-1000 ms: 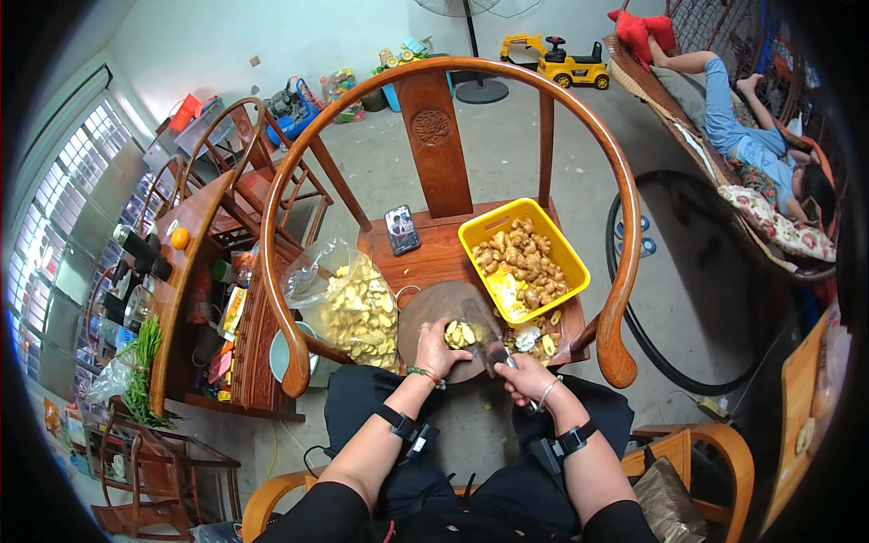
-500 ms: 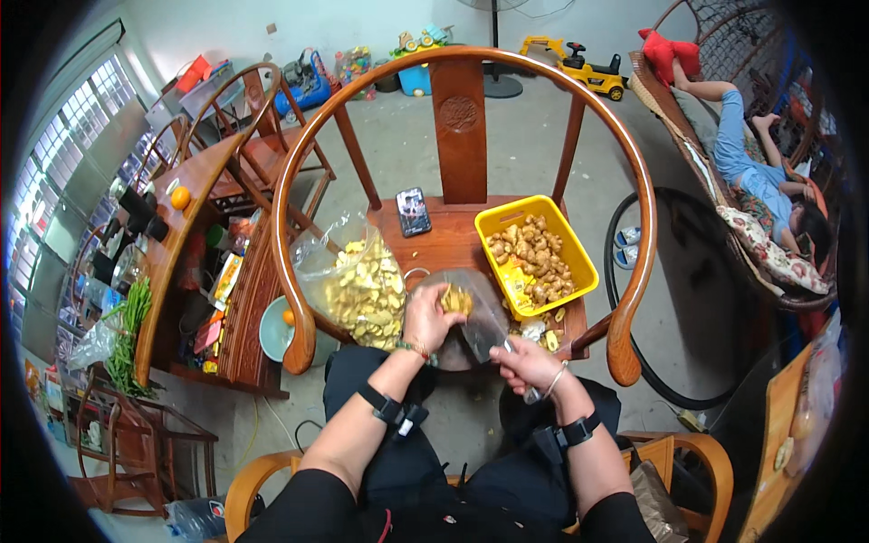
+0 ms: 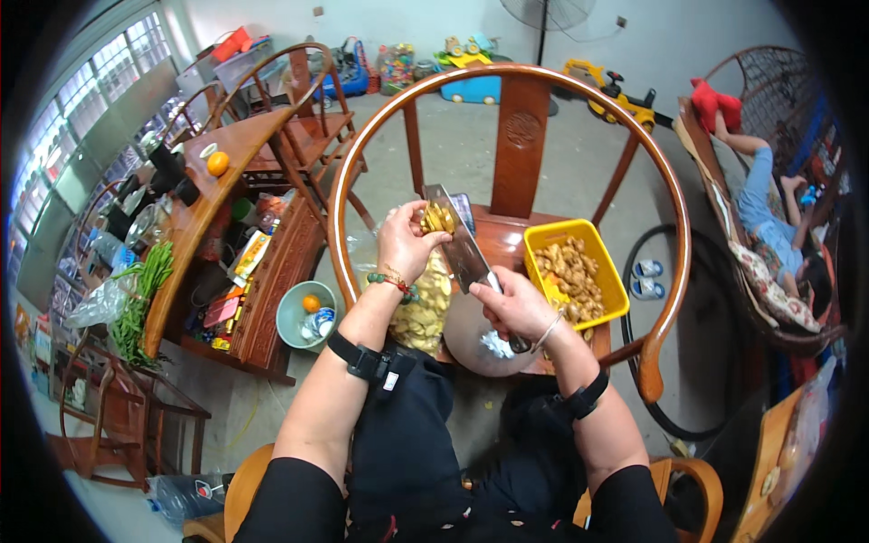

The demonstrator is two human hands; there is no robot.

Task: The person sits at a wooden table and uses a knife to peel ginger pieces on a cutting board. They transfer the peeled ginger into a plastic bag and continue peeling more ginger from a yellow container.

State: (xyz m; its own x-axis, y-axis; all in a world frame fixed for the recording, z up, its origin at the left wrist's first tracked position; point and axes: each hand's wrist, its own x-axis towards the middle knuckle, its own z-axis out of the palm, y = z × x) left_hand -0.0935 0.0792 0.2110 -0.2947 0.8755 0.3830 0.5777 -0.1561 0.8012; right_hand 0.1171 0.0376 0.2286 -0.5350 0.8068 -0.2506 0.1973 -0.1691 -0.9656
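Note:
My left hand [image 3: 404,244] is closed on sliced ginger [image 3: 437,218], pinching it against the blade of a cleaver [image 3: 463,255]. The cleaver's handle is gripped in my right hand [image 3: 520,306], with the blade slanting up toward the far left. Both hands are raised over the wooden chair seat [image 3: 496,242]. Below my left hand, a clear plastic bag [image 3: 422,312] holds many pale ginger slices. A round grey board [image 3: 480,348] lies at the seat's front. Right of my hands stands a yellow basket [image 3: 618,309] with whole ginger roots [image 3: 572,270].
A phone [image 3: 463,204] lies partly behind the blade. The chair's curved armrest [image 3: 342,195] surrounds the seat. At left, a pale green bowl [image 3: 288,333] stands beside a wooden cabinet [image 3: 258,317]. A person [image 3: 768,208] lies on a lounger at right. A black hose [image 3: 625,380] loops across the floor.
Both hands have risen away from me, lifting the ginger and cleaver off the round board toward the bag's side. The view has shifted, so the chair appears farther right.

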